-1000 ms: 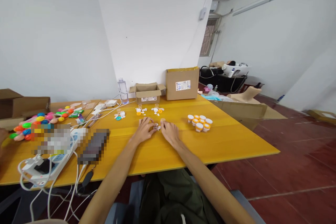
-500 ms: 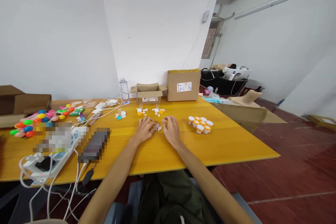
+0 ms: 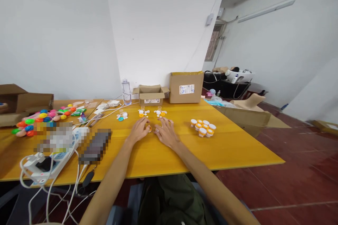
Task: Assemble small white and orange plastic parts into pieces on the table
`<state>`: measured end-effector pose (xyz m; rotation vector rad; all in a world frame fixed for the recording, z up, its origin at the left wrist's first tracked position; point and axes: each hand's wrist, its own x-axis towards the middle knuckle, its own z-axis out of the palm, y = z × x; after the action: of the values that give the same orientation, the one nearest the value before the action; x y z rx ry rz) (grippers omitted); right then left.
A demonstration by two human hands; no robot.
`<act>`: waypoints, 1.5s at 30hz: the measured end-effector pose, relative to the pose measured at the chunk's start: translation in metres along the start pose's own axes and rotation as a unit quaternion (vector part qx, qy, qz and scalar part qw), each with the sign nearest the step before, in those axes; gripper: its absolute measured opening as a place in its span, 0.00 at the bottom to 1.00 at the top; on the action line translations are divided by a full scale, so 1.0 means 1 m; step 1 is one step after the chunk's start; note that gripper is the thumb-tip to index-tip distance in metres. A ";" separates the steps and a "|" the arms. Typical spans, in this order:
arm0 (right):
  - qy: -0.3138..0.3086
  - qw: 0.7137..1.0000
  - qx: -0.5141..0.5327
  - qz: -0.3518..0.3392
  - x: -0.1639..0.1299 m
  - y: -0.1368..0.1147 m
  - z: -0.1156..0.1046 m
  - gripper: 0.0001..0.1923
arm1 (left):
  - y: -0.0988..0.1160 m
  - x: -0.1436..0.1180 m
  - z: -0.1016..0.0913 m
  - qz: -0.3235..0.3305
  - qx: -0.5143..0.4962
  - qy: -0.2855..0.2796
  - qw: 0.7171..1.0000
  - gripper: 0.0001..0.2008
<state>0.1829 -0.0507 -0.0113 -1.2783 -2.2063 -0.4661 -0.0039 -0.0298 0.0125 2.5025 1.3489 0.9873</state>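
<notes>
White walls back a yellow table (image 3: pixel 227 149) where both hands lie near the middle: the left hand (image 3: pixel 139 130) curls its fingertips about a small orange ring (image 3: pixel 149 129), the right hand (image 3: pixel 166 133) lies flat with fingers spread just beside a tiny white part (image 3: pixel 156 130) (too small to identify), likely steadying the pieces for joining. Little piles of similar parts (image 3: pixel 159 112) lie just beyond, capped jars (image 3: pixel 203 127) to the right, coloured toys (image 3: pixel 42 117) far left. Half a second ago the hands pressed together over the white bits; now they sit farther out and slightly apart.
</notes>
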 end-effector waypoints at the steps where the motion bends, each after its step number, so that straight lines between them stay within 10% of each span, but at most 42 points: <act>1: -0.002 1.000 -0.002 -0.007 0.001 0.000 -0.001 0.09 | -0.002 -0.001 0.000 0.003 -0.002 -0.016 1.000 0.08; 24: -0.032 0.991 -0.001 -0.130 0.003 -0.003 -0.001 0.19 | -0.001 -0.010 0.001 0.014 -0.008 -0.069 0.997 0.10; 45: 0.004 0.997 0.068 0.026 0.005 -0.024 0.006 0.11 | -0.003 -0.016 0.004 0.005 -0.126 -0.060 0.990 0.12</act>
<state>0.1583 -0.0556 -0.0132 -1.2561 -2.1520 -0.2952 -0.0102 -0.0399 0.0001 2.3421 1.1028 0.9267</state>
